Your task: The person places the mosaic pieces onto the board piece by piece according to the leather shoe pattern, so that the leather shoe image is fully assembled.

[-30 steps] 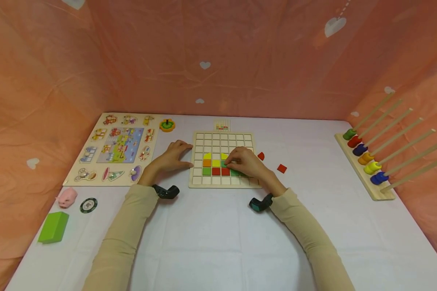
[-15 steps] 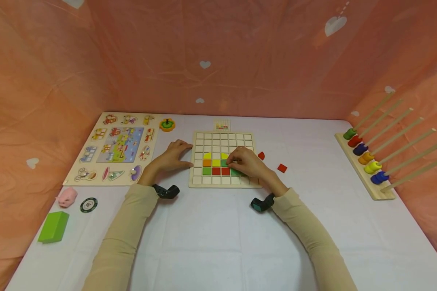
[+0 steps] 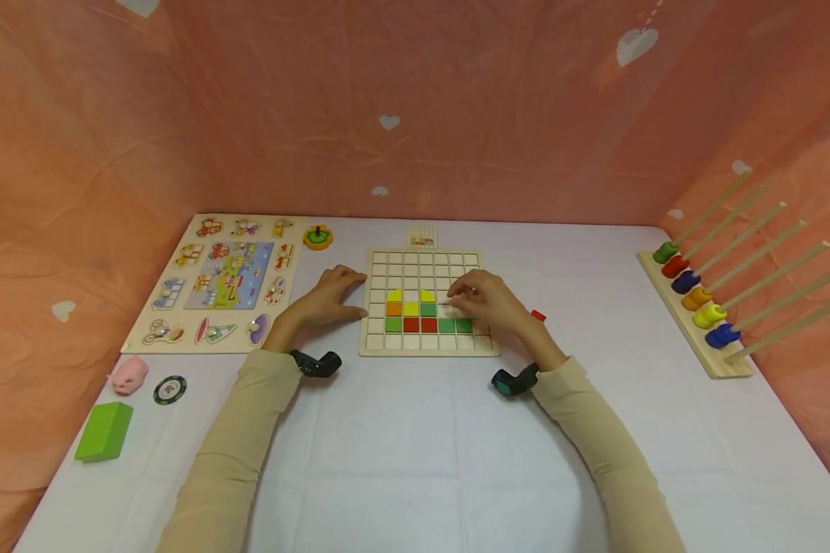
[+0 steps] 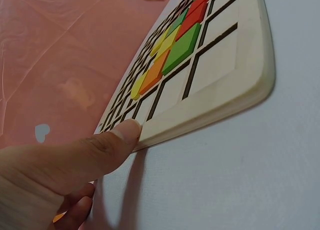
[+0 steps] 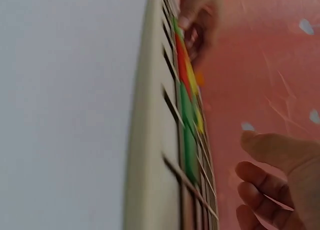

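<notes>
A wooden grid board (image 3: 422, 352) lies in the middle of the table. Square green, red, orange and yellow tiles and two rounded yellow pieces fill some of its cells, among them a dark green tile (image 3: 429, 309). My left hand (image 3: 328, 298) rests against the board's left edge; the left wrist view shows the thumb (image 4: 117, 142) touching the rim. Over the board's right part hovers my right hand (image 3: 487, 303). In the right wrist view its thumb and fingers stand apart with nothing between them. A red tile (image 3: 539, 316), partly hidden, lies right of that hand.
A small pattern card (image 3: 422, 237) lies behind the board. On the left are a picture knob puzzle (image 3: 210, 322), a pink pig (image 3: 129, 376), a round chip (image 3: 170, 389) and a green block (image 3: 104, 432). A peg stand (image 3: 698, 330) with coloured beads stands at right.
My right hand has moved right, off the dark green tile, uncovering it and the green tiles below. It now hides the red rounded piece and part of the red tile. The left hand stays put.
</notes>
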Demonstrator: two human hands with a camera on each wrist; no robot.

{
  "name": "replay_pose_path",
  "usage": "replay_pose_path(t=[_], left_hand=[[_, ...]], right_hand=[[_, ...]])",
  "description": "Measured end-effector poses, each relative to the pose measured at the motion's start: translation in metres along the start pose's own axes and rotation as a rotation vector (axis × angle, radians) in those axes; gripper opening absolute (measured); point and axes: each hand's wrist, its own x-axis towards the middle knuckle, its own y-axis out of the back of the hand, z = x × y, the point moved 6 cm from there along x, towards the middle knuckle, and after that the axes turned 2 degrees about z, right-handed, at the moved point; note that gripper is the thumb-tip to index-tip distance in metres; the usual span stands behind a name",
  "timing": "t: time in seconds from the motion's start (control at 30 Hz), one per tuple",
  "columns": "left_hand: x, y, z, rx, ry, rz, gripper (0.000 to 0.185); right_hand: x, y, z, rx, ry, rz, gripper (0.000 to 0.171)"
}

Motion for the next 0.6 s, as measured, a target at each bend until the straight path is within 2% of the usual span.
replay_pose_path(t=[0.1,0.27,0.6], left_hand=[[0.0,0.0,0.001,-0.004,0.002,-0.001,0.07],[0.0,0.0,0.001,-0.003,0.003,-0.004,0.07],[0.001,0.001,0.0,0.007,-0.009,-0.004,0.07]], right_hand=[[-0.009,0.016,0.004,-0.012,-0.027,0.042,0.014],[-0.026,0.041,0.014,-0.051,-0.025,0.102,0.016],[-0.059,0.071,0.041,-0.082,-0.148,0.114,0.024]])
